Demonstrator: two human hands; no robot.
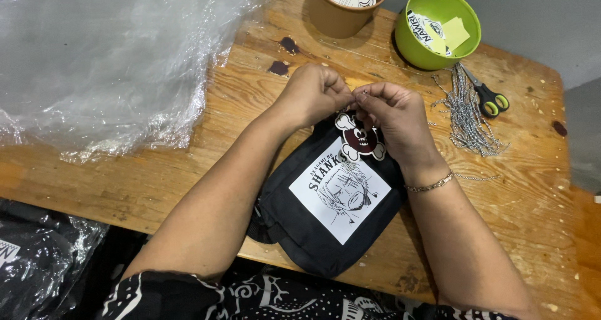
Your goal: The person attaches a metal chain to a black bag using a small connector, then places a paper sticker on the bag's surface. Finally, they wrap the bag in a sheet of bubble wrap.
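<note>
A small black pouch bag with a white printed drawing of a face lies on the wooden table in front of me. My left hand and my right hand meet just above its top edge, fingertips pinched together on something small and metallic. A skull-shaped card tag in dark red and white hangs right below my fingers, over the bag's top. On my right wrist sits a thin chain bracelet.
A heap of thin ball chains and green-handled scissors lie at the right. A green bowl with paper slips and a brown cup of tags stand at the back. Crumpled clear plastic covers the left.
</note>
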